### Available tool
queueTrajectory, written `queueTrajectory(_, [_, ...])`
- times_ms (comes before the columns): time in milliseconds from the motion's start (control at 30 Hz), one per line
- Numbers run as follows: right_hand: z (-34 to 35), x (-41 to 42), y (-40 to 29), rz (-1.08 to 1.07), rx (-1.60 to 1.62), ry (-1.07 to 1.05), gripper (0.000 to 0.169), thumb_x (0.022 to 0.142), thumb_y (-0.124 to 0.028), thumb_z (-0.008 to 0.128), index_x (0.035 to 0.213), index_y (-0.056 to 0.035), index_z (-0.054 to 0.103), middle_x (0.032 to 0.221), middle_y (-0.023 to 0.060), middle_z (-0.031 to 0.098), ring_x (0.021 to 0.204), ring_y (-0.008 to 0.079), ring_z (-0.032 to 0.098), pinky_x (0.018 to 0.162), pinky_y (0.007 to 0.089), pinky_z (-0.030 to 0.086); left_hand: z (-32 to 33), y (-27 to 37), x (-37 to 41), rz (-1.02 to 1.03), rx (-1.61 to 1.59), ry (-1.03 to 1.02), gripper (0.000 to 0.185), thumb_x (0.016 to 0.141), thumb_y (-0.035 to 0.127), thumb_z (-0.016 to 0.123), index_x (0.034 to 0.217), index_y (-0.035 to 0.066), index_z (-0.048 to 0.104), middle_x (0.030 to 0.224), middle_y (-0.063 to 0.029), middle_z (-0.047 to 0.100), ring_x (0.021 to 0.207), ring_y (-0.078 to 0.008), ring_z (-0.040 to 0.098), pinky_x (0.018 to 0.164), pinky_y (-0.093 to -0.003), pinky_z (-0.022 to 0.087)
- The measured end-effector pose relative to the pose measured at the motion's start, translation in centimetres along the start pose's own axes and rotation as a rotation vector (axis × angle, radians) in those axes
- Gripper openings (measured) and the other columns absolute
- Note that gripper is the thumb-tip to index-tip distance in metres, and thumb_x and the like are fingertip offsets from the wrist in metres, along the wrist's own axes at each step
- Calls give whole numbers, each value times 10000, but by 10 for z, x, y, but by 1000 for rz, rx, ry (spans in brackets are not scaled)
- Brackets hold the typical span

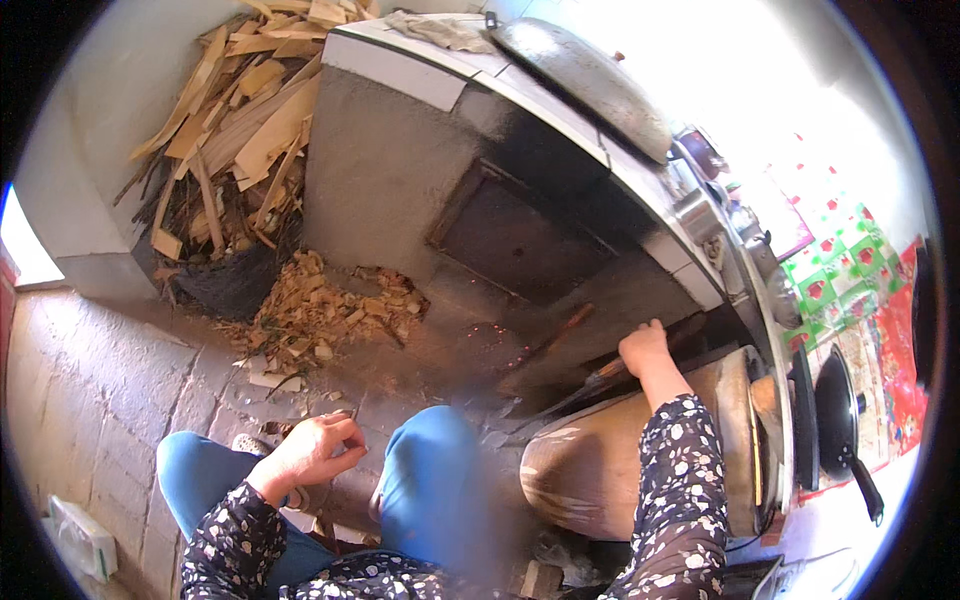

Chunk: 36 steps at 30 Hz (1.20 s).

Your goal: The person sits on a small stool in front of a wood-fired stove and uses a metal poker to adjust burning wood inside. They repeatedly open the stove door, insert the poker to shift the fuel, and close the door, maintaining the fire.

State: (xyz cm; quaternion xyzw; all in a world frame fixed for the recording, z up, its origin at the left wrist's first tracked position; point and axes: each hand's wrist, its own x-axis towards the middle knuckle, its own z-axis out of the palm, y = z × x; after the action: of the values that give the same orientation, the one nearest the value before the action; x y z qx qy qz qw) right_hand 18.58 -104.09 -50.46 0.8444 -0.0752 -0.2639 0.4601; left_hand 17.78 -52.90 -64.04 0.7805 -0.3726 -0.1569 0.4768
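Observation:
My right hand (646, 349) reaches out at the right and is closed around the wooden handle (611, 369) of a long tool. The tool's dark metal end slants down to the left beside a large tan rounded container (592, 465). My left hand (319, 450) hangs over my knees with its fingers curled and nothing in them. Ahead, the stove's dark metal door (525, 234) looks closed. Small glowing embers (495, 337) lie on the floor below it. A second wooden handle (574, 321) rests near the stove's base.
Split firewood (255, 127) is piled at the upper left, with wood chips (330, 311) on the floor below. The tiled stove top (397, 69) bears a large metal lid (585, 79) and pots. Black pans (836, 412) hang at the right. A white plastic box (82, 536) lies lower left.

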Motion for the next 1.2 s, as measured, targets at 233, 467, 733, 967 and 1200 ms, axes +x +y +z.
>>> queueTrajectory(233, [7,7,-18,143,64,216,349,938,-211,402,1219,-127,591,1377,86,452,1352,280,284,1110,608,-1,4,-5,7,-4,33,-36,147,792,170,636,852,40,606,835,-118,622,799,-312,617,691,-390,493])
queueTrajectory(467, [6,-7,-86,-25,332,242,345,845,-255,595,1146,-86,605,1293,119,507,1321,323,319,1081,622,120,19,-13,3,29,83,-122,157,798,202,616,853,56,599,816,-110,612,745,-310,622,657,-403,498])
queueTrajectory(733, [-74,-72,-178,-433,1122,717,211,791,-139,652,965,-19,635,1022,135,628,975,297,584,866,387,480,36,-12,-17,45,168,-201,169,815,242,596,839,76,586,774,-116,598,732,-326,614,637,-421,495])
queueTrajectory(967, [-118,-147,-254,-841,1542,761,156,781,-82,659,923,-25,628,942,133,638,906,307,611,809,373,502,64,-10,-40,-7,198,-247,194,808,244,603,855,57,587,786,-133,608,751,-337,610,647,-412,494])
queueTrajectory(1200, [-115,-185,-267,-973,1667,779,156,802,-85,644,939,-16,616,916,141,630,863,318,603,772,376,494,64,9,-59,-4,76,-98,171,820,191,621,896,39,601,810,-133,609,751,-337,617,656,-390,492])
